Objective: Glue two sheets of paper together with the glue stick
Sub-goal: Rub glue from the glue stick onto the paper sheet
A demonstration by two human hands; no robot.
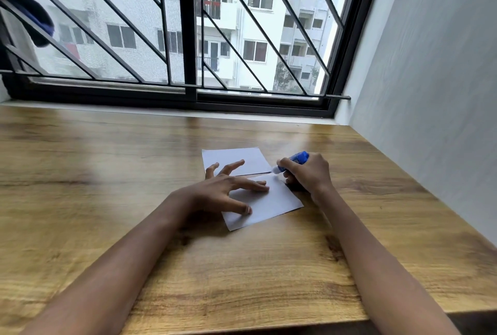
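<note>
Blue glue stick, held tilted in the right hand, its whitish tip pointing down and left toward the far right corner of the near sheet of paper; whether the tip touches the paper cannot be told. The right-hand fingers are curled tight around the barrel, with only the blue upper end and the pale tip showing beyond the fist. The near sheet lies flat and turned at an angle on the wooden tabletop, right of centre. The left hand rests on it palm down, fingers spread wide: the thumb and one finger press on the near sheet, while two further fingers reach over the far sheet of paper. The far sheet lies flat just behind the near one, their edges meeting or nearly meeting close to the glue tip. Both forearms enter from the lower edge of the view, bare. Behind the tabletop runs a black-framed window with diagonal bars, an apartment block visible through it; a pale wall borders the tabletop on the right.
</note>
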